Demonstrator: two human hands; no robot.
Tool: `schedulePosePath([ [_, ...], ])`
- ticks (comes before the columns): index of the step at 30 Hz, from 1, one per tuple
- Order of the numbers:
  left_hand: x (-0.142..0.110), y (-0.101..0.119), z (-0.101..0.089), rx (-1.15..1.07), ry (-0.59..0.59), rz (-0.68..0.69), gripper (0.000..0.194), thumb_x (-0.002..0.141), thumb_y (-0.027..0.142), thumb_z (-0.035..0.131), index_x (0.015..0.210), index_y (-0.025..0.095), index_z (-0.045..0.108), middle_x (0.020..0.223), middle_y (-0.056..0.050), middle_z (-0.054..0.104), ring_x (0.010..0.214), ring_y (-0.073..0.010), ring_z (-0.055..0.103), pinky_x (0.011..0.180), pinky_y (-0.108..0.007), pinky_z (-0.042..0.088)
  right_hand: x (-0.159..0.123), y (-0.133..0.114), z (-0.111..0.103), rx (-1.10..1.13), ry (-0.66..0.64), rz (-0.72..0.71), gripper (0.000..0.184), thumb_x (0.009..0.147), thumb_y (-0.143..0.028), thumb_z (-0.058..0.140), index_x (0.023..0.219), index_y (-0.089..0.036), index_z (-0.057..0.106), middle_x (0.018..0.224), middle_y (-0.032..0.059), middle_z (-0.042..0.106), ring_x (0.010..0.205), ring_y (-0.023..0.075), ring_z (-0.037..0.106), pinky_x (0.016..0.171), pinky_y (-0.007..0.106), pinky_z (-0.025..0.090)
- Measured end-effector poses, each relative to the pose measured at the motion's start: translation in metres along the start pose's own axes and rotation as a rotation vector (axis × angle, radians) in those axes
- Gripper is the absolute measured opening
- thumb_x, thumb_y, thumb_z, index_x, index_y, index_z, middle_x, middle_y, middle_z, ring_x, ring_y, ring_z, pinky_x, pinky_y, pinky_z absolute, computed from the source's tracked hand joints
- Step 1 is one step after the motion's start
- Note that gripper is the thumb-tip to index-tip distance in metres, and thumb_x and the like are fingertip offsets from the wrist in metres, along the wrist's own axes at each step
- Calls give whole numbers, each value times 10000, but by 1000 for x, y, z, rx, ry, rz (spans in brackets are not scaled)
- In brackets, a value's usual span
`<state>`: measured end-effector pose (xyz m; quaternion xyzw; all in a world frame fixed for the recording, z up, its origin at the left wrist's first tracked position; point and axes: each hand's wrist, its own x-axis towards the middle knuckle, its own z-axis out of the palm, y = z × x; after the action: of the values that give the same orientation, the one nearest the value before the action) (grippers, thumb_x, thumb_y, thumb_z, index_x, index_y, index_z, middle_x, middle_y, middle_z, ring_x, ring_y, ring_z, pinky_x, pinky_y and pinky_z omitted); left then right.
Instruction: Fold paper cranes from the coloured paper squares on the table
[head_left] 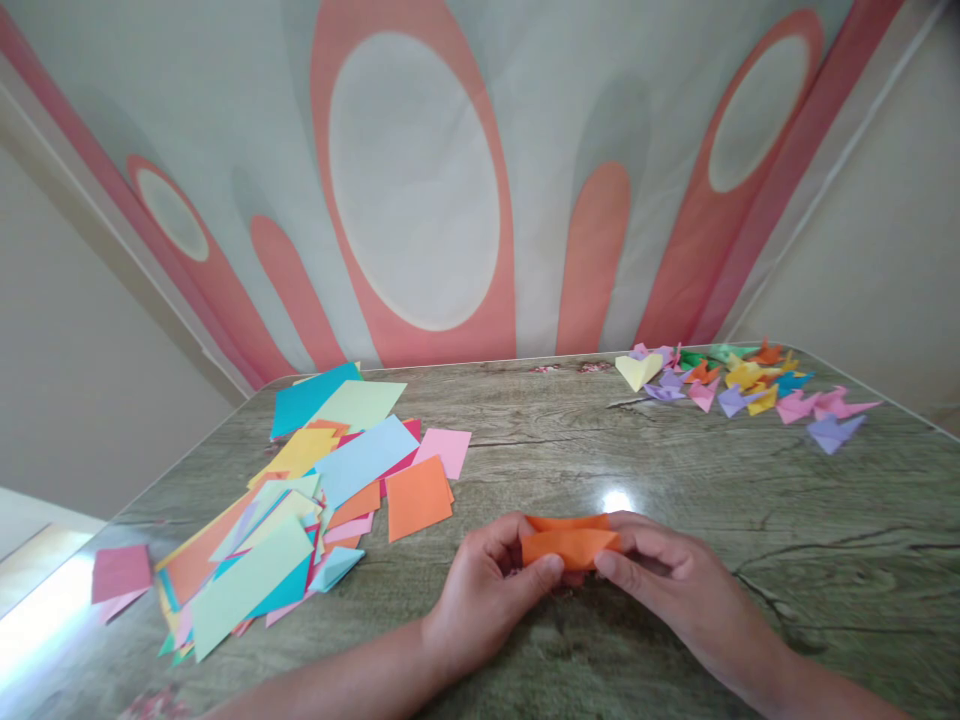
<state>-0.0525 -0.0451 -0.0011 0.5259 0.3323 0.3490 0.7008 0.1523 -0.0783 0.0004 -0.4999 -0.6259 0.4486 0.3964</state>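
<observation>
An orange folded paper (570, 550) is held between both hands near the table's front, with an open fold along its top edge. My left hand (499, 565) pinches its left end, thumb in front and fingers behind. At the other end, my right hand (664, 570) grips the paper between thumb and fingers. The fingertips behind the paper are mostly hidden. Left of my hands, flat orange squares (418, 498) lie on the wood-patterned table (525, 430).
Loose coloured paper sheets (255, 580) spread over the table's left side, with a small dark pink square (121, 573) at the left edge. Folded paper figures (750, 385) in many colours cluster at the back right. Behind stands a patterned backdrop (420, 180).
</observation>
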Motion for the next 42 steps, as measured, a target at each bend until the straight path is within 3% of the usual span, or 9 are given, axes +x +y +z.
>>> schedulePosePath([
  [6,-1,-2,0,49,20,-15,210,822,284,682,791,138,534,816,-76,714,756,-173,684,680,-258,489,0,0,0,98,4,90,288,874,-457,576,719,-226,651,742,-23,597,713,135,556,660,224,433],
  [16,-2,1,1,45,66,-1,255,813,330,684,734,152,521,755,-70,727,687,-194,696,679,-294,514,0,2,7,167,105,185,361,801,-495,616,629,-204,489,642,-37,482,613,124,438,567,225,365],
  [28,5,-2,0,9,129,-49,328,764,352,727,694,164,467,664,-50,717,602,-186,698,605,-265,525,5,12,10,152,148,195,350,799,-492,615,633,-203,511,625,-26,523,593,130,468,540,235,364],
  [32,24,6,-2,34,133,-46,367,735,365,748,668,168,447,575,-16,674,574,-189,695,521,-222,479,20,18,3,110,168,174,350,797,-487,633,636,-195,527,590,-36,515,556,117,443,519,234,346],
  [37,65,22,-9,111,184,142,341,732,342,752,668,163,469,598,-11,680,632,-193,705,590,-241,484,59,13,-15,54,305,44,335,776,-490,660,686,-176,584,632,-21,559,583,122,463,533,235,352],
  [42,85,13,-15,61,295,230,361,739,344,746,673,176,434,623,-11,692,642,-178,698,601,-241,480,80,19,-14,42,333,-5,327,803,-481,636,698,-178,574,637,-31,535,589,119,445,549,237,338],
])
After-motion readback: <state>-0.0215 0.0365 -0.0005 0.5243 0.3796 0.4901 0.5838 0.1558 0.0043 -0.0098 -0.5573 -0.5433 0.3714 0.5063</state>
